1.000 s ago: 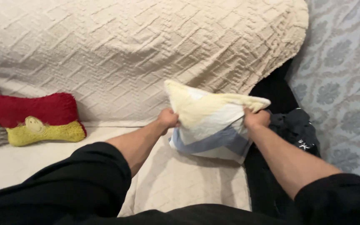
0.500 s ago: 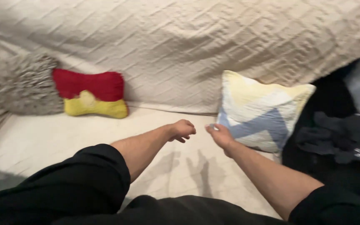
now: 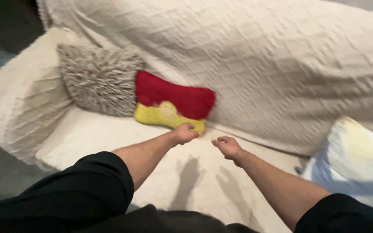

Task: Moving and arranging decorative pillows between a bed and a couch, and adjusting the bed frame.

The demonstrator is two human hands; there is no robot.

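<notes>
The left hand (image 3: pixel 184 133) is now at the lower edge of the red and yellow cushion (image 3: pixel 171 105), with the fingers curled; it seems to touch the yellow part, but the picture is blurred and I cannot tell if it already grips it. The right hand (image 3: pixel 226 146) is half open, fingers loosely bent, and holds nothing; it hangs over the cream seat cover (image 3: pixel 109 138), a little to the right of the cushion and apart from it. Half a second ago both hands were free in front of the blue, white and yellow pillow (image 3: pixel 355 164), and one second ago they held that pillow by its two sides. Now this pillow lies at the right edge of the view, well apart from both hands. The red and yellow cushion leans against the backrest of the sofa, and just beside it on the left a grey shaggy cushion (image 3: pixel 98 80) touches it. Both forearms come out of black sleeves (image 3: pixel 87 190).
</notes>
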